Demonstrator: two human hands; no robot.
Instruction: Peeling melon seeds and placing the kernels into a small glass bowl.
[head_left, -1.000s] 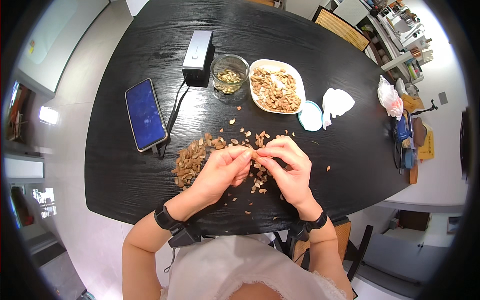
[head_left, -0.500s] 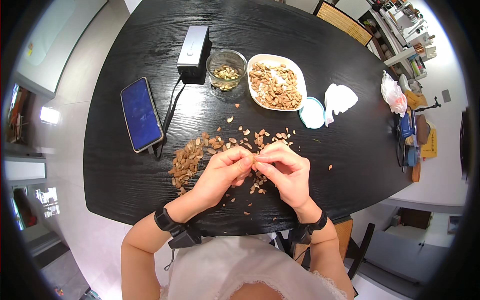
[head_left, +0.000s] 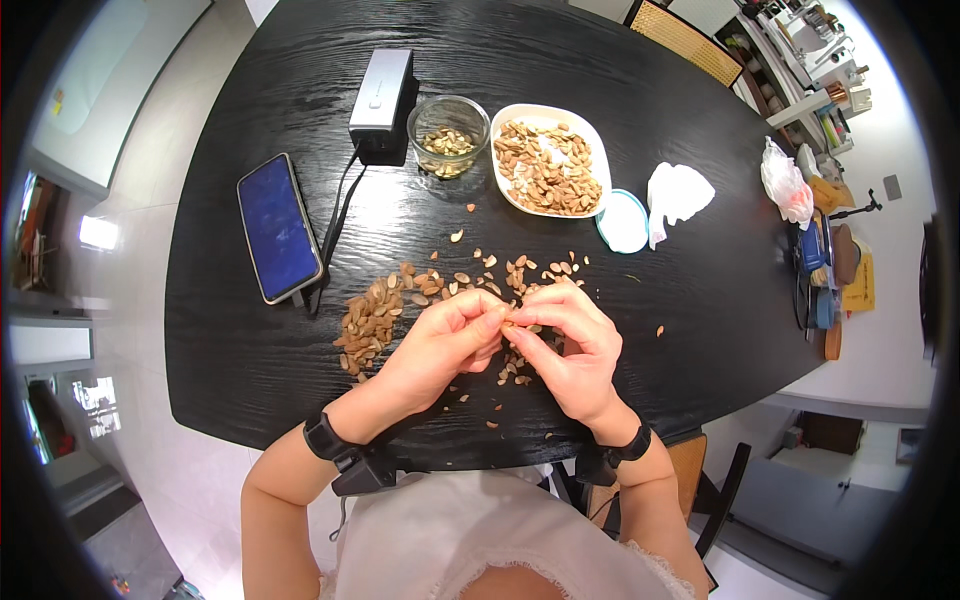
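My left hand (head_left: 450,340) and my right hand (head_left: 572,350) meet above the near part of the black table. Thumbs and forefingers of both are pinched together on a small brown seed (head_left: 509,321), mostly covered by the fingertips. Left of them lies a heap of brown seed shells (head_left: 368,325); looser shell pieces (head_left: 520,270) spread just beyond and beneath the fingers. Further back, a white dish (head_left: 603,160) holds many brown seeds in their shells. Beside it stands a clear glass bowl (head_left: 416,125) with greenish kernels (head_left: 448,143) at the bottom.
A phone (head_left: 280,228) lies at the left, its cable running toward a silver-and-black power block (head_left: 381,95). Right of the dish are a round pale-blue lid (head_left: 623,222) and crumpled white tissue (head_left: 680,192). A plastic bag (head_left: 788,185) sits at the far right.
My right fingers have shifted slightly, opening a small gap between thumb and forefinger behind the tips. Both hands stay together over the shells. The whole view has moved a little.
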